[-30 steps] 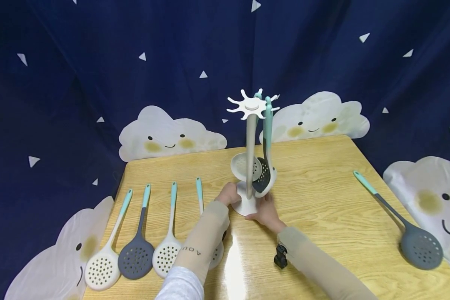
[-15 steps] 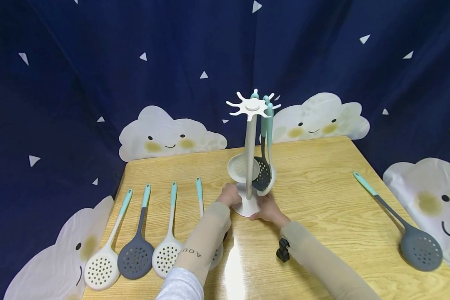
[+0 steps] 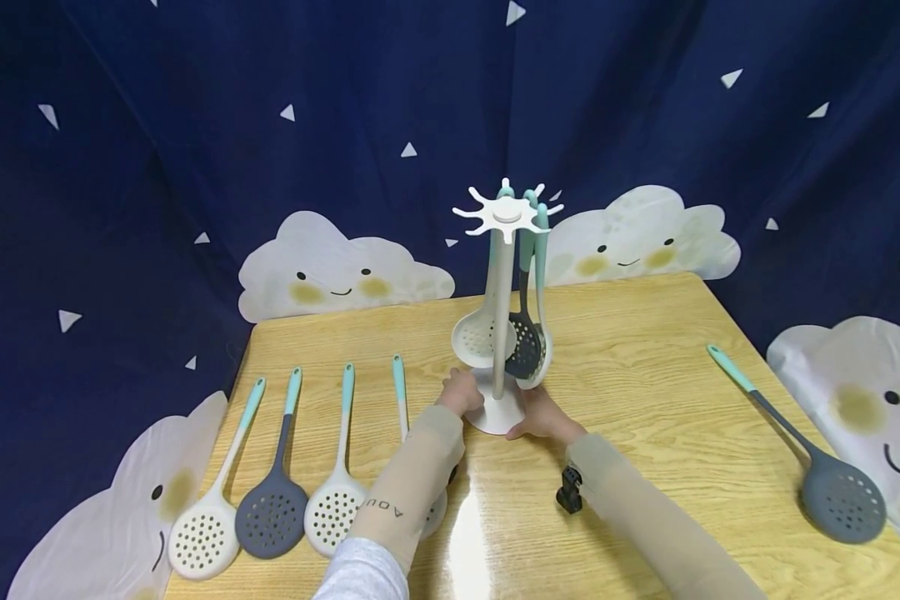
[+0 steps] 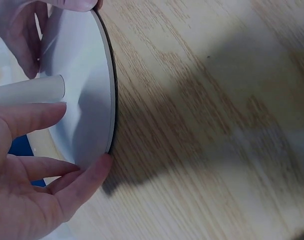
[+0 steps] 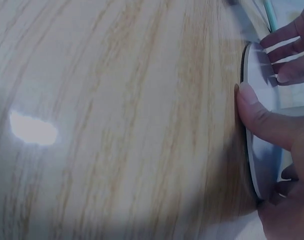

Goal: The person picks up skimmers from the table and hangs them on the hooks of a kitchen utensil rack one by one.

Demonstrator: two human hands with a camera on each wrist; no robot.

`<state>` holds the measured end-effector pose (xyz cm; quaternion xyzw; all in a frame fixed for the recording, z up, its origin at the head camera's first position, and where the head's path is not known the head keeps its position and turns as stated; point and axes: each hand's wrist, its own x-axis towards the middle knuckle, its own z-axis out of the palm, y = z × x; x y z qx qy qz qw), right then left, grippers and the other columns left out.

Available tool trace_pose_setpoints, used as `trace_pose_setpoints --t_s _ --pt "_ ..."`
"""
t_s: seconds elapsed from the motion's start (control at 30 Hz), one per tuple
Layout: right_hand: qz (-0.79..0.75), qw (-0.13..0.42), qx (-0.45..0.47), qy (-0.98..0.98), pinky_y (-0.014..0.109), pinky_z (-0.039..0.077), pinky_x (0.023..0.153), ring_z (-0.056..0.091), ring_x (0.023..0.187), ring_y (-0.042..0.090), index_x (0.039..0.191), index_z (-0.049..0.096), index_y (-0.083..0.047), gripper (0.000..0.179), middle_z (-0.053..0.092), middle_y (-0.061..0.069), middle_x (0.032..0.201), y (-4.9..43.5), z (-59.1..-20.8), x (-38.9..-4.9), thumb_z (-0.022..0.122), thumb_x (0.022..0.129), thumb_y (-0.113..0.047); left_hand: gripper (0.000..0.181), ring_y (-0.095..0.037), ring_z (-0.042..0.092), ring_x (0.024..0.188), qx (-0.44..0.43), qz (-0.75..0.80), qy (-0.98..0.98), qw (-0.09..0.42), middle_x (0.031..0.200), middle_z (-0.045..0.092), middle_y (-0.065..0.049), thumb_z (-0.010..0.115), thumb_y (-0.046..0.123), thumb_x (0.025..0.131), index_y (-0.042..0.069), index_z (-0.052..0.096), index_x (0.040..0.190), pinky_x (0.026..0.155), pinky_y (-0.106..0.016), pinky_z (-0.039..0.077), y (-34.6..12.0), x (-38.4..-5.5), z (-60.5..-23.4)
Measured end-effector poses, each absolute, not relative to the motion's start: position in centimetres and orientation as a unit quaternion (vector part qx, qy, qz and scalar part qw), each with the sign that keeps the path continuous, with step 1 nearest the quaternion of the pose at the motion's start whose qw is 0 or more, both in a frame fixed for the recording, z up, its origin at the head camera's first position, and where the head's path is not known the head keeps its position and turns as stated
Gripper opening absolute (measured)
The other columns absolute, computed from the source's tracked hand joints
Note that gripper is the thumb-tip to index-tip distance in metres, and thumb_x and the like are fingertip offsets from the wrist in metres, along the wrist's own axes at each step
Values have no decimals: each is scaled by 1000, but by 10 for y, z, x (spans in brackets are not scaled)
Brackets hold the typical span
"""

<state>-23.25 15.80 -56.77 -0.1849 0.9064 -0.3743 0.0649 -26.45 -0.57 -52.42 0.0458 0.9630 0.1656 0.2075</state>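
A white utensil stand (image 3: 504, 292) with a hooked top stands upright on the table. Its round base (image 4: 87, 110) is held from both sides. My left hand (image 3: 461, 392) grips the left edge, thumb on the upper face near the pole and fingers at the rim. My right hand (image 3: 546, 416) holds the right edge, its thumb (image 5: 261, 117) over the front rim. From the hooks hang a white perforated spoon (image 3: 471, 337), a dark slotted spoon (image 3: 523, 346) and a white utensil (image 3: 545, 367) whose bowl is partly hidden, all with mint handles.
Left of my arms lie a white skimmer (image 3: 204, 537), a dark grey skimmer (image 3: 272, 512) and another white skimmer (image 3: 335, 508). A further pale skimmer (image 3: 400, 392) is partly under my left sleeve. One dark grey skimmer (image 3: 843, 500) lies at the right edge of the wooden table (image 3: 630, 358).
The stand has turned on the spot, its rear hooks swinging leftward. The white perforated spoon shows further left of the pole. My right hand has shifted slightly right; the loose skimmers stayed put.
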Motion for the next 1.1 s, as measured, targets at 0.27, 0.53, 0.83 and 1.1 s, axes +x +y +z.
trace_pose_setpoints --t_s 0.27,0.53,0.83,1.1 --pt "-411 52 -242 877 43 10 113 19 133 39 147 5 -8 134 15 20 148 174 -601 -247 85 48 -50 22 -39 48 95 49 162 962 216 111 47 -26 64 17 75 -1 65 87 79 -43 45 -5 -305 -594" --pt "-395 108 -194 891 51 12 110 15 133 43 144 5 1 132 10 26 148 168 -577 -244 90 46 -18 15 -36 48 94 28 175 958 224 109 47 -23 62 11 77 -2 63 84 77 -39 45 -2 -270 -532" --pt "-377 132 -198 895 45 7 113 8 137 36 145 0 0 132 4 21 150 169 -568 -244 89 48 -15 24 -36 49 98 33 155 966 202 111 47 -23 58 13 82 -5 62 96 82 -37 45 -1 -255 -524" --pt "-376 140 -192 895 47 10 112 12 136 39 144 3 1 130 8 23 149 169 -568 -244 89 49 -14 21 -37 50 94 32 151 962 224 108 50 -24 63 12 77 -4 63 90 77 -38 47 -1 -264 -530"
